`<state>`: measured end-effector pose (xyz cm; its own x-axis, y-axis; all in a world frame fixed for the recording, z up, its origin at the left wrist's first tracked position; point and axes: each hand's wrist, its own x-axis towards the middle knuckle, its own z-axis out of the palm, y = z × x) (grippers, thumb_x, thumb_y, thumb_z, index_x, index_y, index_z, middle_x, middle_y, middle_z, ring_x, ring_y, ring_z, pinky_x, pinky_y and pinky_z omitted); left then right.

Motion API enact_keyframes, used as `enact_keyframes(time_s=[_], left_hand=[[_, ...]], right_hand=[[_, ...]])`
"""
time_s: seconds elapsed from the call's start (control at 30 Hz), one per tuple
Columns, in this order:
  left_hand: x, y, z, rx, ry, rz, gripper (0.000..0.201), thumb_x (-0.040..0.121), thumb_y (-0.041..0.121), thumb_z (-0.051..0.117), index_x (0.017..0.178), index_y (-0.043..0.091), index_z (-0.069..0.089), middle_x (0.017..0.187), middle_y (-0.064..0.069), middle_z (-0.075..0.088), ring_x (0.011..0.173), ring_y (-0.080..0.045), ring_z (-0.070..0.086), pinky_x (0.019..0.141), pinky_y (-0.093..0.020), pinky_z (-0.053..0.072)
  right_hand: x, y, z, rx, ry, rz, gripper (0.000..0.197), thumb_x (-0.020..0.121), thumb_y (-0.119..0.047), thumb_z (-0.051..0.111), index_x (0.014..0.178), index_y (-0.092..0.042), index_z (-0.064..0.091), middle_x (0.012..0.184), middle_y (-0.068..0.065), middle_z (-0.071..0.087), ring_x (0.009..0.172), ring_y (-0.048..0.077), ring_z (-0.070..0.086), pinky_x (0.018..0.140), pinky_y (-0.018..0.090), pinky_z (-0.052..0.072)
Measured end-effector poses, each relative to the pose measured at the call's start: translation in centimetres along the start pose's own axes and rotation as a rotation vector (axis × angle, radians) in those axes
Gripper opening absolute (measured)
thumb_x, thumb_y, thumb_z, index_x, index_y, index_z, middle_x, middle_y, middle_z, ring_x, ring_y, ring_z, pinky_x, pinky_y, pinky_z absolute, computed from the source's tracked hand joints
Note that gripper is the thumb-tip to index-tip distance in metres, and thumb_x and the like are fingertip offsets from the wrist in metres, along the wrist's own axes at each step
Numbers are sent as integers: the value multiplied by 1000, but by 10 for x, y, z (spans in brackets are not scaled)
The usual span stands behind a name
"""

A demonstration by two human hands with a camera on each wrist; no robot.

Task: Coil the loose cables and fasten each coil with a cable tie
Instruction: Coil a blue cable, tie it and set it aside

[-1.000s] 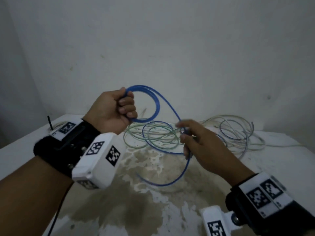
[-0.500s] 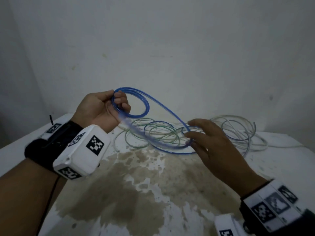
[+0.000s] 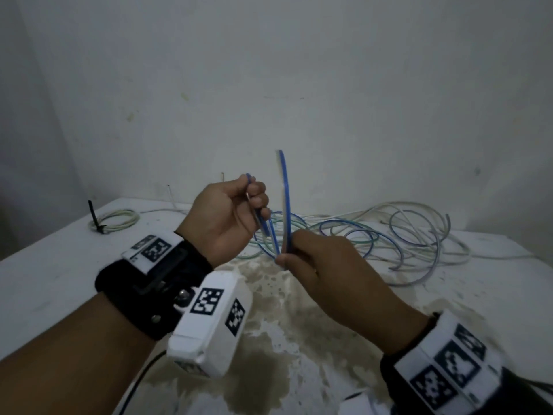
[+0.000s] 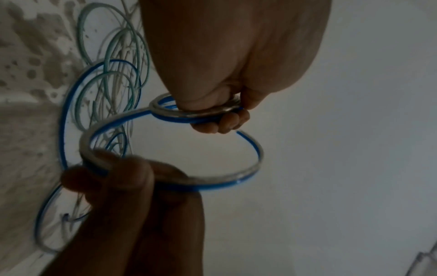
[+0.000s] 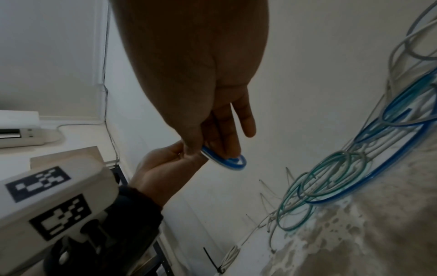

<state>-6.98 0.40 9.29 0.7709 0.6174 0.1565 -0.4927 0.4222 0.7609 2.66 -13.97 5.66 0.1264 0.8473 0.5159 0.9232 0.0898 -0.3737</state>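
A blue cable (image 3: 286, 199) is lifted off the stained white table (image 3: 54, 265). My left hand (image 3: 254, 205) grips its wound loops in a fist; the left wrist view shows the fingers (image 4: 220, 124) curled round them. Just right of it my right hand (image 3: 285, 257) pinches a further loop, which stands upright with its free end pointing up. In the right wrist view the right hand's fingers (image 5: 227, 142) hold the blue cable (image 5: 230, 163) next to the left hand (image 5: 163, 170). From the hands, the cable trails down into the cable tangle (image 3: 389, 235).
Loose white, green and blue cables lie tangled at the back right of the table (image 5: 331, 186). A finished pale coil (image 3: 118, 218) fastened with a black cable tie (image 3: 94, 217) lies at the back left, also visible as a tied coil (image 5: 228, 260). Walls close off the back.
My right hand has moved left, bringing a cable loop up to the left hand. The loop now stands upright and both hands are close together.
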Motion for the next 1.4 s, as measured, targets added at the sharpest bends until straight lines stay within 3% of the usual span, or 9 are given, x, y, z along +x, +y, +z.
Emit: enact_keyframes(time_s=[0.23, 0.57, 0.73, 0.8, 0.87, 1.0, 1.17, 1.27, 1.4], left_hand=[[-5, -18, 10, 45, 23, -3, 26, 103, 21, 32, 80, 14, 42, 64, 2, 36, 51, -11, 34, 52, -21, 37], [-5, -12, 7, 40, 40, -15, 26, 103, 19, 29, 80, 16, 40, 62, 4, 36, 47, -10, 34, 49, -21, 36], [-9, -22, 11, 248, 104, 22, 22, 103, 16, 32, 82, 14, 39, 60, 1, 40, 50, -11, 36, 49, -22, 36], [-14, -28, 16, 425, 117, 41, 20, 100, 9, 35, 82, 9, 42, 57, -2, 43, 47, -13, 40, 42, -22, 36], [-21, -32, 21, 575, 83, 55, 12, 97, 4, 36, 89, 7, 44, 60, -6, 44, 47, -14, 42, 40, -20, 37], [-24, -33, 25, 715, 21, 49, 12, 99, 8, 37, 95, 1, 46, 62, -3, 54, 52, -13, 51, 50, -23, 43], [-23, -35, 22, 781, -89, -12, 30, 102, 14, 28, 91, 2, 54, 64, -6, 53, 50, -18, 49, 50, -28, 39], [-23, -36, 15, 714, -112, -86, 31, 101, 16, 28, 88, 4, 54, 61, -6, 49, 48, -18, 41, 51, -30, 34], [-25, -37, 13, 581, -132, -180, 31, 96, 13, 29, 73, 8, 50, 55, -5, 40, 42, -16, 30, 47, -27, 29]], right_hand=[[3, -5, 3, 135, -75, 109, 21, 93, -32, 53, 81, -15, 59, 76, -2, 65, 72, 14, 61, 71, 34, 49], [3, 10, 8, 114, -104, 217, 25, 94, -32, 52, 81, -11, 56, 77, 4, 66, 73, 20, 63, 70, 39, 50], [3, -4, 1, 152, 4, 104, 18, 91, -33, 57, 82, -18, 60, 73, -1, 67, 68, 11, 64, 69, 33, 49], [6, -10, -1, 194, 44, 77, 8, 90, -30, 59, 83, -28, 59, 70, -6, 67, 67, 6, 62, 64, 22, 47], [9, -14, -4, 216, 120, 68, 21, 90, -24, 59, 73, -34, 53, 64, -12, 60, 65, 1, 57, 60, 13, 41], [18, -15, -13, 404, 211, 190, 17, 89, -19, 60, 74, -12, 64, 68, -2, 63, 62, 5, 58, 57, 11, 42], [24, -12, -21, 578, 288, 305, 28, 90, -18, 60, 67, -2, 62, 55, 9, 61, 42, 6, 54, 48, 9, 39], [28, -11, -22, 549, 275, 373, 33, 90, -23, 61, 64, -2, 58, 54, 5, 59, 43, 2, 52, 47, 8, 37], [32, -6, -19, 480, 228, 484, 38, 89, -30, 60, 61, -7, 50, 63, 10, 45, 55, 15, 42, 51, 24, 33]])
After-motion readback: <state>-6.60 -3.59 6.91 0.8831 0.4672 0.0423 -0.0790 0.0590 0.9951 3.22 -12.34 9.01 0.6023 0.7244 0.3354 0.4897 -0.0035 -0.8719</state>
